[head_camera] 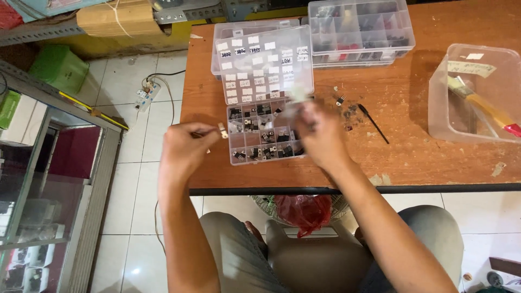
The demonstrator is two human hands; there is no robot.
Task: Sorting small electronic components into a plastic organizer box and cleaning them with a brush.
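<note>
The wooden surface (412, 108) in front of me carries everything, with my knees under its dark front edge. Largest on it is the clear plastic tub (445, 116) at the far right, holding a yellow-handled brush (480, 103) that lies slanting across the inside. At the back stands a closed clear organiser box (361, 30), its cells filled with dark and a few red parts. Nearer to me is the open compartment case (255, 144); its lid (263, 62) is tipped back and covered with small white labels, and the cells of its tray hold small black components with metal legs. A thin black tool (373, 123) and a few loose parts (342, 100) lie on the wood just right of the case.

My right hand (320, 138) hovers over the right end of the tray, fingers curled in around something pale and blurred; I cannot tell what it is. My left hand (184, 149) is just off the left edge of the surface, thumb and forefinger pinched closed on a small metal-tabbed component (222, 130), held beside the case's left side.
</note>
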